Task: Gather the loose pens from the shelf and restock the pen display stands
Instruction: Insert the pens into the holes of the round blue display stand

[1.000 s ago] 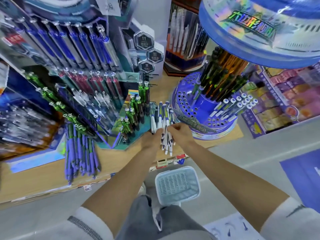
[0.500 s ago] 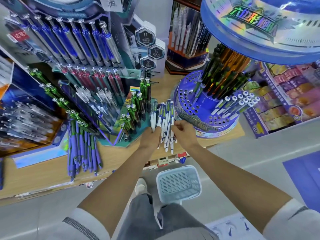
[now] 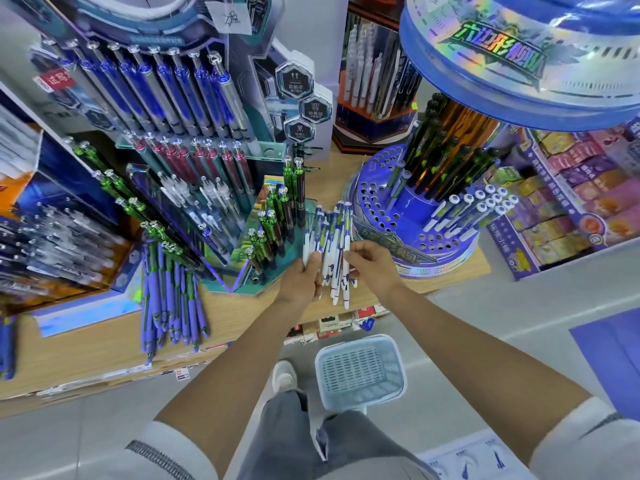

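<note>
Seemingly midway: grips a fanned bunch of white pens [image 3: 330, 237] in the curled left hand [image 3: 301, 278] above the shelf's [image 3: 242, 313] front edge, pinches one with the right hand [image 3: 375, 263], leaves most round stand [image 3: 381, 216] holes unfilled and purple pens [image 3: 173, 299] loose leftward.

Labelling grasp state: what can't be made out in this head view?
All head view.
- White pens: count unclear; they overlap, left hand and right hand cover parts.
- Left hand's fingers: behind the bundle.
- Round stand far side: hidden by blue canopy.
- Left-edge pens: blurred, cropped.
</note>
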A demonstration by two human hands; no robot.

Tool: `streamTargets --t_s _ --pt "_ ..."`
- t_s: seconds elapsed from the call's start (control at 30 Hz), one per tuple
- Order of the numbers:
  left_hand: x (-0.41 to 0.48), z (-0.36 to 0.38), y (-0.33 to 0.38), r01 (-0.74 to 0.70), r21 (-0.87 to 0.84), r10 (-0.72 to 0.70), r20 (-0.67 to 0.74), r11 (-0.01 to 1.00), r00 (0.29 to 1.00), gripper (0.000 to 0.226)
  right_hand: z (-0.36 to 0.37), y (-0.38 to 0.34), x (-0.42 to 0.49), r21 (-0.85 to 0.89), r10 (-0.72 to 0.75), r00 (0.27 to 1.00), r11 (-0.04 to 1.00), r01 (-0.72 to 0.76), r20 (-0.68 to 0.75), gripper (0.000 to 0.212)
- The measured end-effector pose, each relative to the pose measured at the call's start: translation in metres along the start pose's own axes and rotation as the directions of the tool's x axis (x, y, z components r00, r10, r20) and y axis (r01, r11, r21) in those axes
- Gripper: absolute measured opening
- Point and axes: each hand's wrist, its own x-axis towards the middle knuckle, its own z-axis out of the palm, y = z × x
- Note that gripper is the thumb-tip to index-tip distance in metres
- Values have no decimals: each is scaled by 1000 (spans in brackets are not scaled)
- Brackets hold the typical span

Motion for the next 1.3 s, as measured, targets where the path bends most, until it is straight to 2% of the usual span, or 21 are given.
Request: streamTargets --t_s 0.3,0.5,0.63,0.73,0.9,0.97,1.03,1.2,1.3 --pt "-14 1 -1 -42 -164 49 38 986 998 25 3 -1 0 -7 -19 999 1000 19 -35 10" --pt "-20 -2 -4 -103 -91 109 60 990 992 30 1 -3 -7 -30 -12 1000 999 12 -13 13" --pt "-31 -5 -11 -174 3 172 132 985 976 32 -4 -11 -17 142 -56 988 989 35 147 16" --pt "-43 -5 -13 -205 34 194 199 978 960 28 -8 -12 -23 319 -76 958 947 -17 276 16" --pt "-65 -2 -9 -253 102 219 265 962 939 22 -17 -13 -38 536 -103 925 836 -119 365 18" --pt "-75 0 -13 -239 142 188 302 961 935 20 -22 -15 -44 606 -129 909 781 -153 396 11" --pt "-85 3 -17 -230 136 169 358 964 918 15 -25 -16 -50 585 -141 897 797 -147 418 3" --pt "-99 9 -14 -92 79 51 411 993 910 5 -27 -15 -68 503 -127 884 854 -133 450 8" --pt "-101 12 -9 -112 118 49 442 987 895 4 -27 -14 -76 457 -103 899 882 -115 426 15"
